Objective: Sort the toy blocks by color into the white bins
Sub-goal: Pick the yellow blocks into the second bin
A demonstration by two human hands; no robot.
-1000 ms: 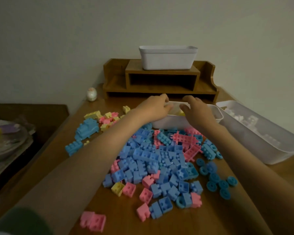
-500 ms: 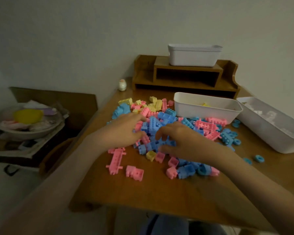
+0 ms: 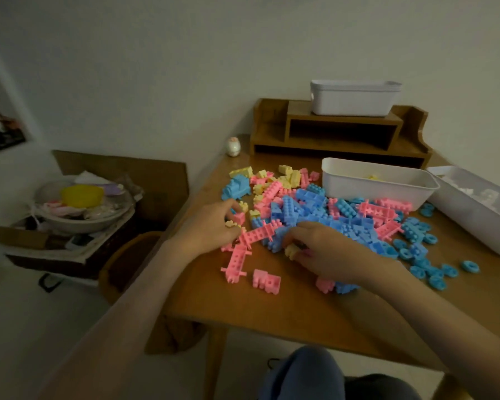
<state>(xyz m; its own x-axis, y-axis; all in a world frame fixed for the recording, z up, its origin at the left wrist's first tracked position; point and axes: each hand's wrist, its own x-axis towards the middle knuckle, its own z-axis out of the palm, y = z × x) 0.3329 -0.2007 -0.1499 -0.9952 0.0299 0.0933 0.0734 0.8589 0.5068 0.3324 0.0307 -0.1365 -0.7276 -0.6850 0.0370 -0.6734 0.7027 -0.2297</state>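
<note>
1. At the far left, off the table, a grey bowl (image 3: 83, 217) holds a yellow cup (image 3: 81, 195) and some soft clutter; I can read no writing on any of it.
2. My left hand (image 3: 211, 226) rests at the left edge of the block pile (image 3: 324, 217); its fingertips pinch a small yellow block (image 3: 232, 224), with pink pieces touching just beside it.
3. In front of that hand lie a long pink block (image 3: 237, 259) and a short pink block (image 3: 266, 281), apart from the heap, on the wooden table (image 3: 272, 310).
4. My right hand (image 3: 329, 252) lies on the near side of the pile, fingers curled around a second yellow block (image 3: 291, 250) (only its left end shows); blue and pink pieces are pressed under the palm.
5. Behind the pile stands a white bin (image 3: 378, 184) with yellow pieces inside; right of it, at an angle, another white bin (image 3: 474, 209) holds white pieces; a third bin (image 3: 355, 98) sits on the wooden shelf (image 3: 338, 131) at the wall.
6. Blue rings (image 3: 442, 272) lie scattered at the right; no brand or label is legible anywhere.
</note>
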